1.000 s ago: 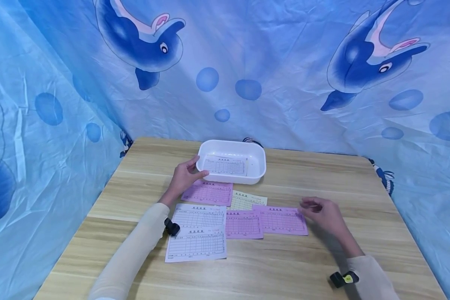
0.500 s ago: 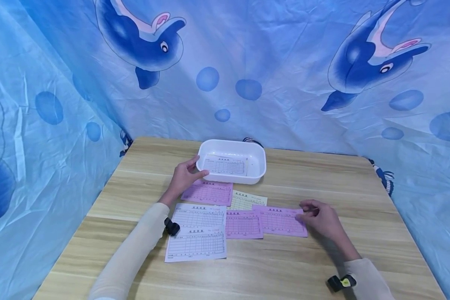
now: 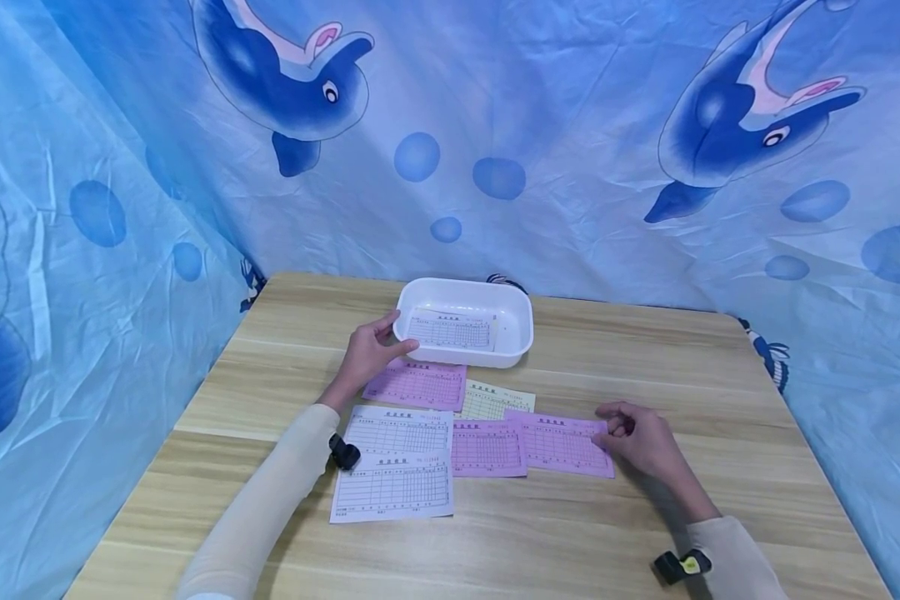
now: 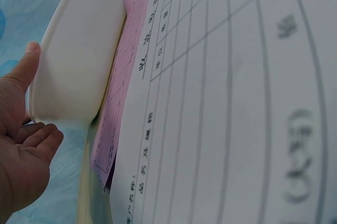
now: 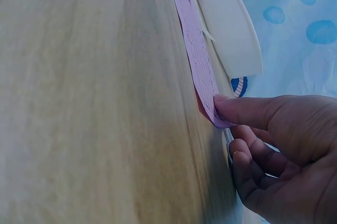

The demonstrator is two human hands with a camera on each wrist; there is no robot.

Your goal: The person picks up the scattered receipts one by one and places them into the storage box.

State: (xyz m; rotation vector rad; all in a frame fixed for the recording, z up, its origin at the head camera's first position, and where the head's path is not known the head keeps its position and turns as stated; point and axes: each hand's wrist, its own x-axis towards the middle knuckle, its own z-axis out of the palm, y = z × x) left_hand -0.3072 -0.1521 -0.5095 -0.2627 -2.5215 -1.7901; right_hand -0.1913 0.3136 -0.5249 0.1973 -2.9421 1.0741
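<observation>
At the left end of a white plastic tray (image 3: 512, 360), my left hand (image 3: 370, 354) holds its corner, thumb against the front rim and fingers around the side. Seen from the left wrist, the thumb (image 4: 26, 68) touches the tray's rim. Inside the tray lies a white receipt slip (image 3: 450, 332). My right hand (image 3: 647, 443) pinches the right end of a pink receipt slip (image 3: 558, 446), the thumb on top and fingers beneath. In the right wrist view this pink slip (image 5: 197, 58) has its near end lifted slightly off the table.
Left of the held slip lie another pink receipt (image 3: 487, 450) and a pale green one (image 3: 498, 402), partly overlapped. A third pink slip (image 3: 420, 387) lies just before the tray. Two white receipts (image 3: 393, 492) overlap at the front left. The wooden table (image 3: 570, 542) meets a blue dolphin-print cloth (image 3: 585, 233).
My right hand has moved slightly left onto the pink receipt's right end and now pinches it; that end has shifted a little. My left hand stays at the tray.
</observation>
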